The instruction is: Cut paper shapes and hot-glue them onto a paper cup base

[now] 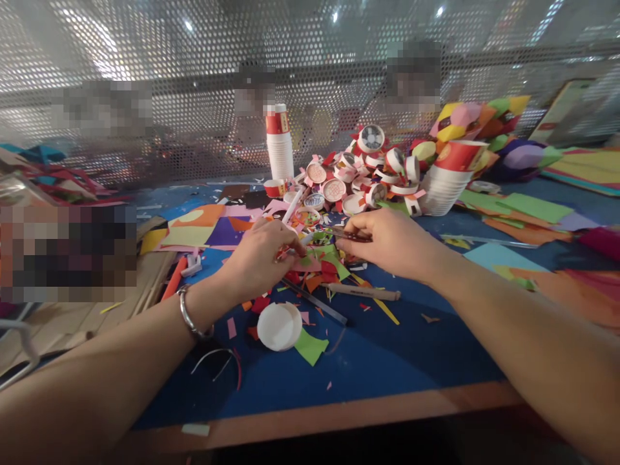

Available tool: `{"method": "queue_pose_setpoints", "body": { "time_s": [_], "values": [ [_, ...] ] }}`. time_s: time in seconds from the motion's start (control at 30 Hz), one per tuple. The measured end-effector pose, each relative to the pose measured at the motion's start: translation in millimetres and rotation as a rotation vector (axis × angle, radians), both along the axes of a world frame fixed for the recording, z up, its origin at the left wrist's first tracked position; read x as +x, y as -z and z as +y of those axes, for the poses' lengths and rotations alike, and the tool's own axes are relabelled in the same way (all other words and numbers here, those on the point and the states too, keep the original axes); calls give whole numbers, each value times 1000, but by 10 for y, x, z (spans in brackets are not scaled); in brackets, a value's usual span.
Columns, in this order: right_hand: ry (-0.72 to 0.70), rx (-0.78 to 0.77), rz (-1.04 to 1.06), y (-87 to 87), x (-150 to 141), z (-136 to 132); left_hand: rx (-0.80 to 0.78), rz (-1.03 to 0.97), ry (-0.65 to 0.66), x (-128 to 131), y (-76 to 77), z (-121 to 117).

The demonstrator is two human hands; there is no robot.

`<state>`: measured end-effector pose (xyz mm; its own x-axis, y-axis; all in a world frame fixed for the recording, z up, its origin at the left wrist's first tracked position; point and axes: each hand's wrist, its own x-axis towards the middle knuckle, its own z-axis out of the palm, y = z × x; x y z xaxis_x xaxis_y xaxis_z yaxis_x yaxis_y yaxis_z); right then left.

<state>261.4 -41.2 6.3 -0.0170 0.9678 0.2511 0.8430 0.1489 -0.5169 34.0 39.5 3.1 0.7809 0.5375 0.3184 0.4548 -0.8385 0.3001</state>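
Note:
My left hand (264, 258), with a silver bangle at the wrist, reaches over a heap of coloured paper scraps (329, 258). Its fingers are curled together at the scraps, and what they pinch is hidden. Opposite it, my right hand (387, 239) is closed around a thin dark tool (347, 233) that looks like tweezers, pointing left above the same heap. Just below the heap lie a wooden-looking stick (361, 292) and a grey flat strip (322, 305). Nearer me are white paper discs (279, 327), overlapping, beside a green paper piece (311, 347).
Behind the scraps is a pile of cut cup bottoms (334, 190), between an upright stack of paper cups (281, 152) and a tilted stack (443, 187). Coloured sheets (533, 210) lie right; cardboard (145, 284) lies left. A perforated metal screen (194, 123) stands behind the blue table (387, 361).

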Motion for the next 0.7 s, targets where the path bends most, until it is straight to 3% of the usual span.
{"method": "queue_pose_setpoints", "body": {
  "time_s": [0.7],
  "values": [
    [-20,22,-25,14,-75,-9,96,67,53,47,71,-26]
  ]
}}
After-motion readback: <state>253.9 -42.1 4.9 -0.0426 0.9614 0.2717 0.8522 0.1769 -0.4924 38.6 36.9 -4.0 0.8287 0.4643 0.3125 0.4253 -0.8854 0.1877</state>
